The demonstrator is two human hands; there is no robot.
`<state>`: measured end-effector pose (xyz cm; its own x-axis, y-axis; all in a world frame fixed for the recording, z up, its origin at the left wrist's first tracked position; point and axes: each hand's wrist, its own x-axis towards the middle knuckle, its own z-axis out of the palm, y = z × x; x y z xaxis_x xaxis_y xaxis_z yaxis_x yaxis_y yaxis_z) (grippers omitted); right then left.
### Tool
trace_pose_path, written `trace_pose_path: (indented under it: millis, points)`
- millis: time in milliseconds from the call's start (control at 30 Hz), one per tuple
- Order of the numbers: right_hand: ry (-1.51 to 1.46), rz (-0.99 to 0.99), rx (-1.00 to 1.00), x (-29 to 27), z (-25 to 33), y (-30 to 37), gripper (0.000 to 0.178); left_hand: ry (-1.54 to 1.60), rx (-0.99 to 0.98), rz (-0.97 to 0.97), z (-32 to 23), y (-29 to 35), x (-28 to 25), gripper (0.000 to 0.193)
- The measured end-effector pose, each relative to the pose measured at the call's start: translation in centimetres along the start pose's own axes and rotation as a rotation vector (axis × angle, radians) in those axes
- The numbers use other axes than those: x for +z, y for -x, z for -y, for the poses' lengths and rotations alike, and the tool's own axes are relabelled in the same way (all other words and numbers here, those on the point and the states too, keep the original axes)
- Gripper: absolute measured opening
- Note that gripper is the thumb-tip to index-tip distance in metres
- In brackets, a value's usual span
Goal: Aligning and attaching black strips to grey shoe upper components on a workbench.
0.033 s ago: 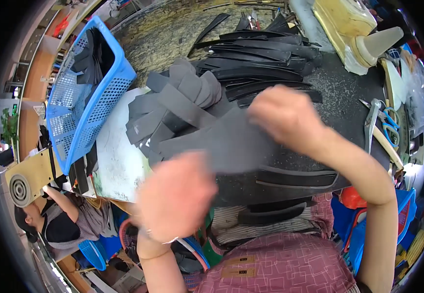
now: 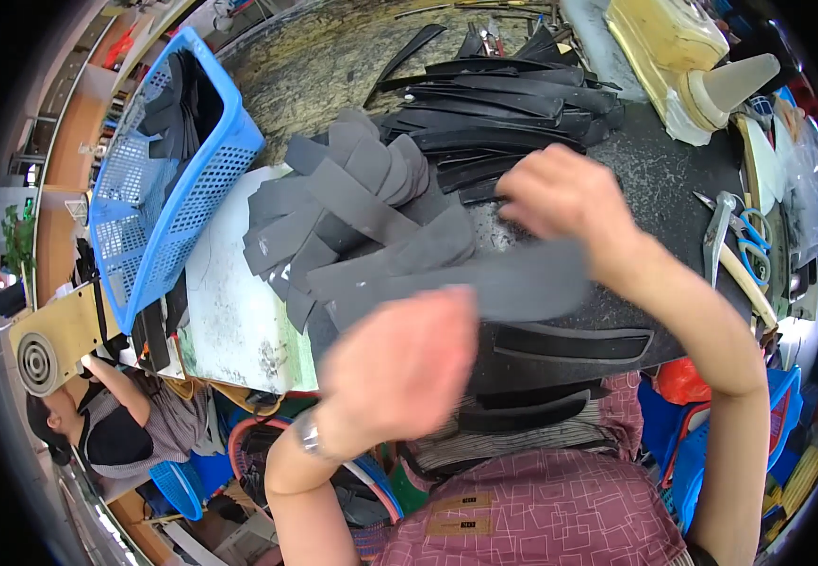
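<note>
One blurred left hand (image 2: 399,368) is nearest, at the lower centre of the frame; its fingers look folded, but I cannot tell surely if they grip anything. Just beyond it, at the centre, is a grey strip (image 2: 531,283), matt and wide, with a rounded right end which is also blurred. Right of centre, the right hand (image 2: 564,198) has its fingers bent inward; what is between them, if anything, I cannot tell. Left of centre, similar grey pieces (image 2: 352,193) lie loosely across one another, so in my judgement much is left to handle. Farther, at the upper centre, narrower black strips (image 2: 503,104) make a closer heap, and at the upper left a blue basket (image 2: 249,141) holds dark pieces (image 2: 178,123). Which of these are already done, I cannot say; the work seems to me somewhere in its middle.
</note>
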<state>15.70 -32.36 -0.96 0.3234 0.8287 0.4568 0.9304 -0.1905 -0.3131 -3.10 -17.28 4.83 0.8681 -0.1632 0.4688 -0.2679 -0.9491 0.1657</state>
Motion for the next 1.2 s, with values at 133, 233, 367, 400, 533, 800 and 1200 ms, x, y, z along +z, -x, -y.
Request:
trace_pose_path:
  millis: [133, 233, 367, 400, 533, 800, 1200]
  points:
    - [0.319, 0.182, 0.016, 0.2, -2.2, 0.7, 0.025, -0.222, 0.355, 0.162, -3.8, -1.3, 7.4, 0.028]
    - [0.254, 0.000, -0.057, -0.9, -3.2, 0.9, 0.011, -0.184, 0.270, 0.216, -5.6, -1.3, 9.5, 0.029]
    - [-0.320, 0.114, 0.295, -7.7, 0.1, 1.4, 0.018, -0.061, 0.338, 0.042, -5.2, 0.9, 7.5, 0.040]
    - [-0.418, 0.209, 0.310, -7.9, 0.8, 2.0, 0.020, -0.064, 0.331, 0.049, -4.7, 1.5, 7.1, 0.040]
    - [-0.849, 0.583, 0.937, -5.9, 2.4, 3.2, 0.014, -0.069, 0.164, 0.118, -3.2, 2.7, 7.6, 0.047]
    - [-0.783, 0.510, 0.966, -3.8, 2.1, 4.3, 0.015, -0.026, 0.187, 0.181, -2.8, 3.1, 7.8, 0.049]
    - [-0.552, 0.456, 0.892, -5.6, 1.1, 5.3, 0.013, 0.274, 0.063, 0.285, -1.9, 0.9, 7.5, 0.073]
